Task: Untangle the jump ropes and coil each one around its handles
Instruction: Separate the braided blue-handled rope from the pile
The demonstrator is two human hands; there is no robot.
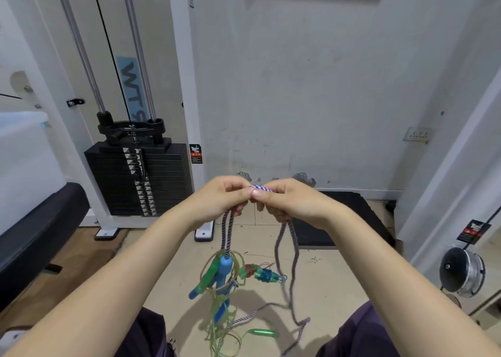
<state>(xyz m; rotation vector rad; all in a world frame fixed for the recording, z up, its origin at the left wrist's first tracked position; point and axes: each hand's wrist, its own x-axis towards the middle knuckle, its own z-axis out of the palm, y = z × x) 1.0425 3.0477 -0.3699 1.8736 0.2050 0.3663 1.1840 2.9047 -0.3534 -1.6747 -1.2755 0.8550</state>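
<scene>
1. Grip state. My left hand (pixel 227 196) and my right hand (pixel 284 202) are raised in front of me, knuckles nearly touching. Both pinch the same purple-and-white braided jump rope (pixel 262 188); a short bend of it shows between my thumbs and forefingers. Neither hand is released.

2. Rope run. 2 strands of the braided rope hang from under my left hand, side by side, down to a blue plastic handle (pixel 224 271). 2 more strands hang from under my right hand, curve down and trail onto the beige tiled floor (pixel 339 280).

3. Tangle. The blue plastic handle hangs inside a knot of thin translucent yellow-green cord (pixel 217 324). A green-and-blue plastic handle (pixel 207 276) lies tilted just beside it, within the same loops. A second green handle (pixel 262 332) lies on the floor lower down, near the trailing braid.

4. Coiled item. A teal handle pair wound with reddish-brown cord (pixel 257 272) sits right of the tangle.

5. Surroundings. A black weight stack (pixel 135 183) stands at the left against the white wall (pixel 311 85). A black floor mat (pixel 349 215) lies behind my right hand.
</scene>
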